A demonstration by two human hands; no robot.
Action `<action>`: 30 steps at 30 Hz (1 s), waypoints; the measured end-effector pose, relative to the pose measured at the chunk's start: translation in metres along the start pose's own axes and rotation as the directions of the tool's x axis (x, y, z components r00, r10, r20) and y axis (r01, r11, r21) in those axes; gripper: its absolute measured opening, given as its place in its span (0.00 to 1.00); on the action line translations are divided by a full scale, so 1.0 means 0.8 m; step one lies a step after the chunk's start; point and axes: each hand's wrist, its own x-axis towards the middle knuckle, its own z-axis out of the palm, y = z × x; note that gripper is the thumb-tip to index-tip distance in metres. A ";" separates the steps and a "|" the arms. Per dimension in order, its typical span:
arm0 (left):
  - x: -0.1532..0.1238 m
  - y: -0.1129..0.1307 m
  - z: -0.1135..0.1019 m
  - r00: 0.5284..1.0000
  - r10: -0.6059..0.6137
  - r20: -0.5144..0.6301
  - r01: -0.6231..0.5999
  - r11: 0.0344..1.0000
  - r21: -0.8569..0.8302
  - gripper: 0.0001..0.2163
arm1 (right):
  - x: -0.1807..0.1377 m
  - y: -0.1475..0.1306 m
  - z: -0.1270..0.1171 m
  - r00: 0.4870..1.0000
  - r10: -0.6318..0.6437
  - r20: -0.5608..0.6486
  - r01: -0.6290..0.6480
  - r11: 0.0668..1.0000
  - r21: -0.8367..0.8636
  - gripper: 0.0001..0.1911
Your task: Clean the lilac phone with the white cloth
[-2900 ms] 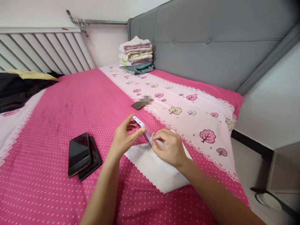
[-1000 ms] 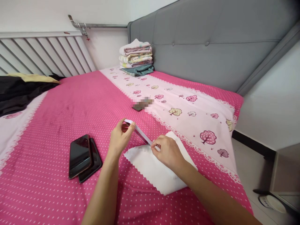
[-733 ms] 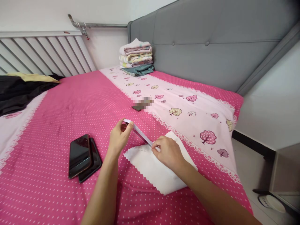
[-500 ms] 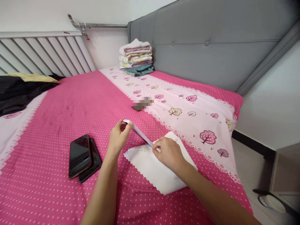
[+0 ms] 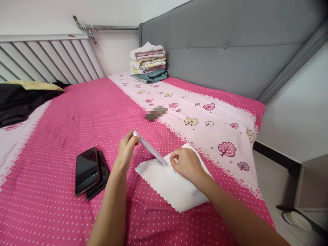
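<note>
My left hand (image 5: pixel 126 150) pinches the far end of a thin white phone (image 5: pixel 150 147), which slants down towards a white cloth (image 5: pixel 169 184) with a zigzag edge that lies on the pink dotted bedsheet (image 5: pixel 64 123). My right hand (image 5: pixel 186 164) is closed at the phone's lower end, its fingers pressed together on the cloth there. Two dark phones (image 5: pixel 89 171), one stacked partly on the other, lie on the sheet to the left of my left forearm.
A small dark object (image 5: pixel 151 116), partly blurred, lies further up the bed. Folded cloths (image 5: pixel 148 61) are stacked by the grey headboard (image 5: pixel 230 51). Dark clothing (image 5: pixel 20 100) lies at the far left. The bed's edge runs along the right, with the floor below it.
The phone has tilted lower and flatter, my left hand shifting slightly left with it. My right hand has slid a little away from the phone's lower end onto the cloth.
</note>
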 end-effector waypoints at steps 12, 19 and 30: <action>-0.020 0.025 0.000 0.911 0.195 0.365 -0.217 0.976 0.019 0.32 | -0.007 -0.022 -0.006 0.817 -0.249 -0.520 0.512 0.729 0.455 0.07; -0.031 0.037 0.000 0.841 0.278 0.465 -0.341 0.939 0.056 0.31 | -0.014 -0.028 0.004 0.817 -0.304 -0.490 0.535 0.715 0.450 0.07; -0.030 0.039 -0.016 0.829 0.227 0.510 -0.313 0.946 0.088 0.34 | -0.006 -0.012 0.012 0.993 -0.106 0.057 0.091 0.971 0.221 0.08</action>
